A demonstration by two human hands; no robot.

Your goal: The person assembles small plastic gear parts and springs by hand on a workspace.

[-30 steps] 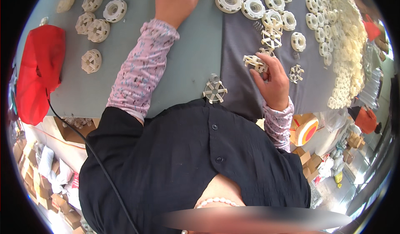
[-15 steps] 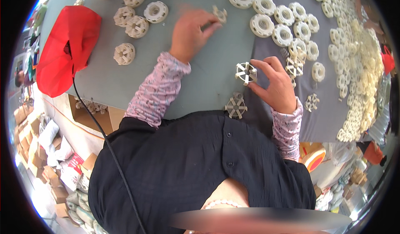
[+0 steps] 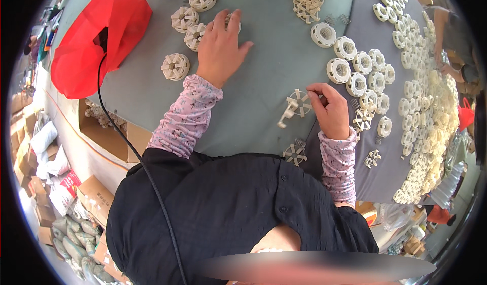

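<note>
My left hand (image 3: 221,54) is stretched out, fingers apart, over a white plastic ring (image 3: 237,25) that it partly covers. Beside it sit several round white parts with spoked tops (image 3: 195,36), and a single spoked part (image 3: 175,66) is nearer to me. My right hand (image 3: 331,111) pinches the rim of a white spoked wheel (image 3: 301,103) low over the table. A small hooked white piece (image 3: 288,114) is against the wheel's left side; whether it is attached I cannot tell. Closer to my body lies another spoked wheel (image 3: 294,154) with a spring by it.
Several white rings with springs inside (image 3: 339,70) stand right of centre. Loose spoked wheels (image 3: 307,0) are heaped at the far side. A long pile of white parts (image 3: 431,107) covers the right. A red cloth bag (image 3: 101,36) with a black cable lies left.
My left hand has gone left, from a small white part to the ring among the spoked parts. My right hand still pinches the wheel, now with the hooked piece beside it. The view has shifted.
</note>
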